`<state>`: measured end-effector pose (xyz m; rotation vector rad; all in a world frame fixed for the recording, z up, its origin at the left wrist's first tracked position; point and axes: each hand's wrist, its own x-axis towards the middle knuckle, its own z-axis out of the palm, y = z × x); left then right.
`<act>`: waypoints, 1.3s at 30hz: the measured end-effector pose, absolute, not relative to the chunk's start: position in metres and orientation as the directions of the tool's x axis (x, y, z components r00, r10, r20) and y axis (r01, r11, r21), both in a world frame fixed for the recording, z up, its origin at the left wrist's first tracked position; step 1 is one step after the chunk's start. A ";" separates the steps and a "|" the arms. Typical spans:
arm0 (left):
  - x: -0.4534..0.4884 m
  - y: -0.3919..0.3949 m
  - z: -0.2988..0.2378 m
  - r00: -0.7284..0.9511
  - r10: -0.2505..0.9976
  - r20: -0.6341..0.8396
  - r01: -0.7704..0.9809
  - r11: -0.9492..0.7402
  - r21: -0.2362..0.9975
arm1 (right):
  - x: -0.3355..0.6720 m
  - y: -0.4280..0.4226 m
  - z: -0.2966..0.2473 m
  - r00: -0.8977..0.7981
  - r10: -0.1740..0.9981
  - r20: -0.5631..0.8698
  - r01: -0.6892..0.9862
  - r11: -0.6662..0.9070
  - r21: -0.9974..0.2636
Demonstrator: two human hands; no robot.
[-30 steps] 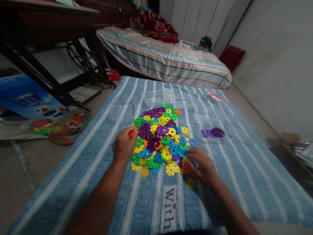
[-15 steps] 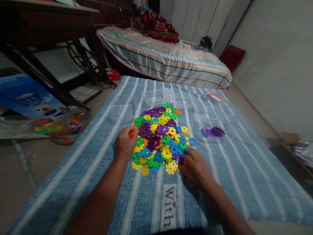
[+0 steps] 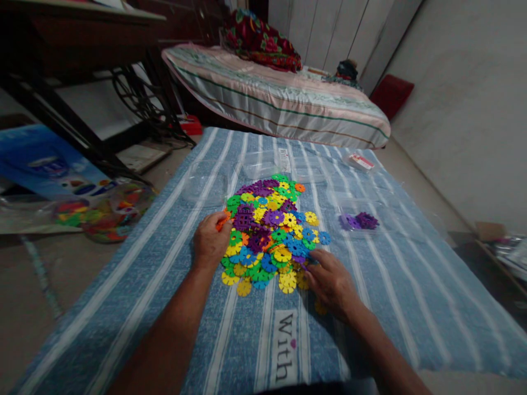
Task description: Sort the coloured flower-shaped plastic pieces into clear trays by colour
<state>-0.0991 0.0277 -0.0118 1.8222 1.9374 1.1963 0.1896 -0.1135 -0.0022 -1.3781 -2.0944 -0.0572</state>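
A heap of notched plastic discs (image 3: 259, 274) in green, yellow, blue, purple and orange lies on the striped blue cloth (image 3: 230, 351). At the heap's left edge, my left hand (image 3: 212, 238) is closed around orange notched discs (image 3: 223, 220); their number is hidden by the fingers. My right hand (image 3: 331, 280) rests at the right edge of the heap, thumb and fingers drawn together around a purple disc (image 3: 301, 263) that shows only in part. Yellow discs (image 3: 287, 281) lie just left of its thumb. Beyond it, a clear plastic tub (image 3: 358, 235) holds several purple pieces (image 3: 365, 220).
Other clear tubs (image 3: 206, 184) stand around the heap's far side. A small red and white box (image 3: 361, 162) lies at the far right. Bags of colourful pieces (image 3: 113, 216) sit left of the cloth, near a treadle sewing table (image 3: 82, 33). A bed (image 3: 280, 104) stands beyond.
My right hand has shifted slightly among the discs, and the purple and yellow discs by its fingertips have moved. The left hand stays in place with its orange discs.
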 end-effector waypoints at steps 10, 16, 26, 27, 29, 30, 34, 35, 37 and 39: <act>-0.099 0.028 -0.013 -0.205 0.908 0.365 0.728 -0.108 0.676 | 0.221 -0.091 0.044 -0.050 0.735 0.676 0.858 0.379 -0.348; -0.099 0.028 -0.014 -0.213 0.911 0.353 0.717 -0.099 0.690 | 0.248 -0.073 0.048 0.081 0.633 0.770 0.948 0.189 -0.256; -0.100 0.029 -0.014 -0.218 0.911 0.349 0.716 -0.094 0.692 | 0.175 -0.102 -0.015 -0.256 0.791 0.556 0.869 0.440 -0.227; -0.099 0.029 -0.014 -0.217 0.912 0.347 0.714 -0.094 0.694 | 0.174 -0.101 -0.017 -0.246 0.791 0.560 0.881 0.424 -0.212; -0.099 0.029 -0.013 -0.216 0.913 0.347 0.713 -0.096 0.695 | 0.176 -0.099 -0.018 -0.249 0.782 0.572 0.886 0.423 -0.192; -0.099 0.028 -0.013 -0.214 0.912 0.349 0.714 -0.098 0.694 | 0.177 -0.099 -0.018 -0.252 0.774 0.580 0.881 0.431 -0.193; -0.098 0.027 -0.011 -0.217 0.910 0.354 0.714 -0.099 0.693 | 0.178 -0.101 -0.009 -0.225 0.752 0.619 0.834 0.478 -0.276; -0.098 0.027 -0.011 -0.219 0.911 0.351 0.715 -0.095 0.693 | 0.178 -0.102 -0.005 -0.217 0.751 0.624 0.814 0.492 -0.309; -0.098 0.027 -0.010 -0.221 0.913 0.341 0.714 -0.087 0.695 | 0.177 -0.103 0.004 -0.205 0.756 0.622 0.771 0.516 -0.372; -0.097 0.027 -0.010 -0.219 0.916 0.336 0.713 -0.085 0.696 | 0.180 -0.103 0.014 -0.200 0.775 0.599 0.738 0.521 -0.429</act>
